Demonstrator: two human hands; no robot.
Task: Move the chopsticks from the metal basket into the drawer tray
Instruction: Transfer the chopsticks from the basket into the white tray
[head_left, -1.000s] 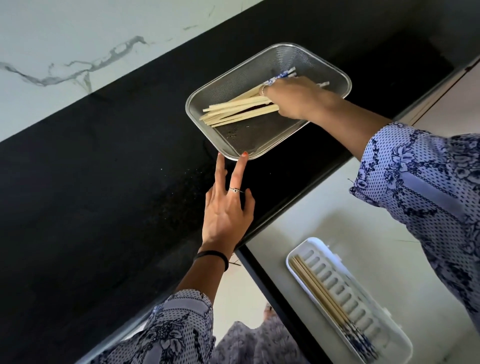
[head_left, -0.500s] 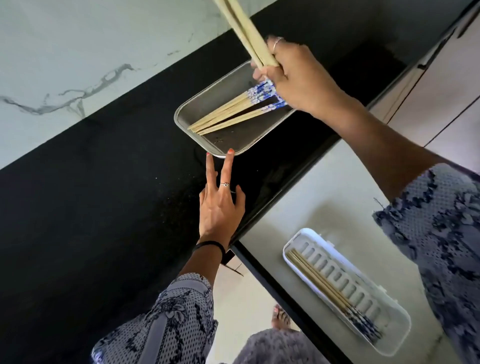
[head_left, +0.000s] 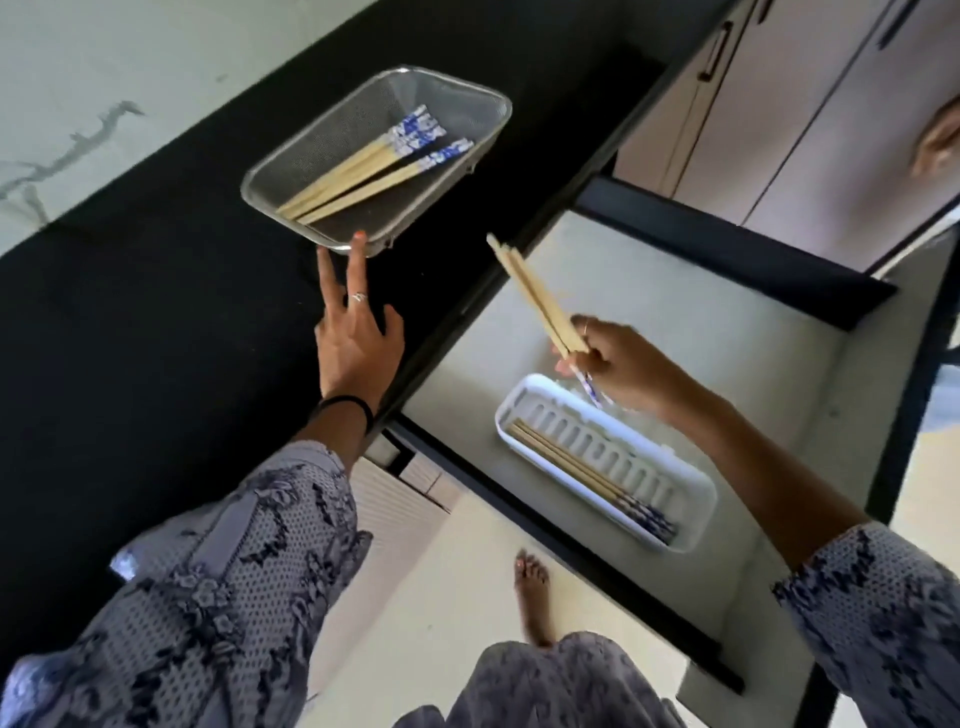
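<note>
The metal mesh basket (head_left: 457, 96) sits on the black counter and holds several wooden chopsticks (head_left: 363, 174) with blue-and-white ends. My left hand (head_left: 356, 338) lies flat on the counter, two straight fingers touching the basket's near rim. My right hand (head_left: 618, 371) grips a small bundle of chopsticks (head_left: 535, 299), pale tips pointing up and left, above the far end of the white drawer tray (head_left: 701, 499). A few chopsticks (head_left: 576, 470) lie along the tray's near side.
The open drawer (head_left: 701, 332) has a pale floor and dark rails. Cabinet doors with dark handles (head_left: 714, 49) stand at the upper right. A marbled white wall runs behind the counter (head_left: 130, 322). My bare foot (head_left: 532, 592) is on the floor below.
My right hand lifted a bundle of chopsticks out of the basket and carried it down and right to above the drawer tray. The left hand stayed at the basket's rim.
</note>
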